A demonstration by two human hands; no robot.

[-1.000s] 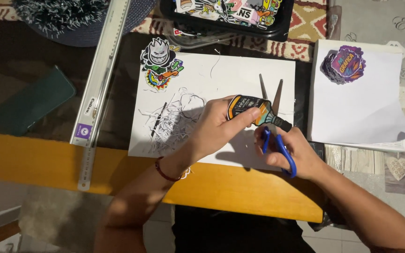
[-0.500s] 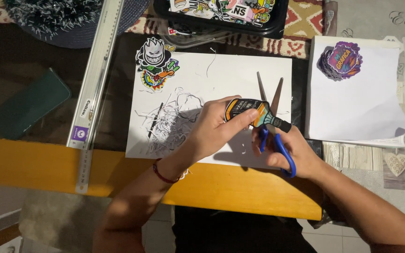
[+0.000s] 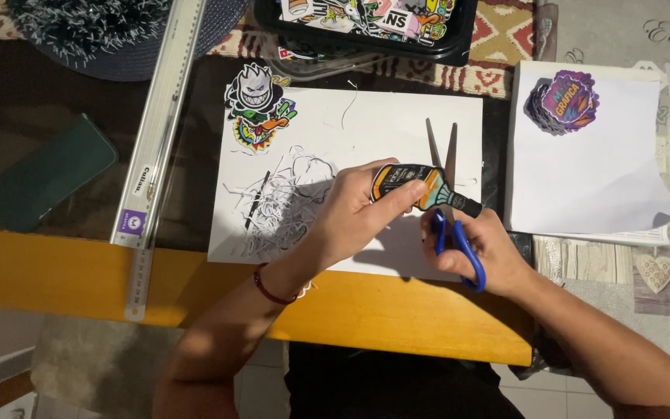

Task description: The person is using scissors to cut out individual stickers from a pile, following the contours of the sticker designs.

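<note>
My left hand (image 3: 354,213) pinches a small printed sticker cut-out (image 3: 412,185), orange, teal and black, over a white sheet of paper (image 3: 381,116). My right hand (image 3: 484,247) grips blue-handled scissors (image 3: 451,221); their blades stand apart and point away from me, with the cut-out lying across them near the pivot. A heap of thin paper trimmings (image 3: 281,203) lies on the sheet just left of my left hand. A thin red band circles my left wrist.
A cut-out cartoon sticker (image 3: 257,105) lies at the sheet's far left corner. A long metal ruler (image 3: 160,147) and a dark green case (image 3: 44,172) lie to the left. A black tray of stickers (image 3: 366,23) sits at the back, a purple sticker (image 3: 564,101) on white paper to the right.
The hands, scissors and cut-out keep almost the same pose. The blades stay apart and the view has shifted only slightly.
</note>
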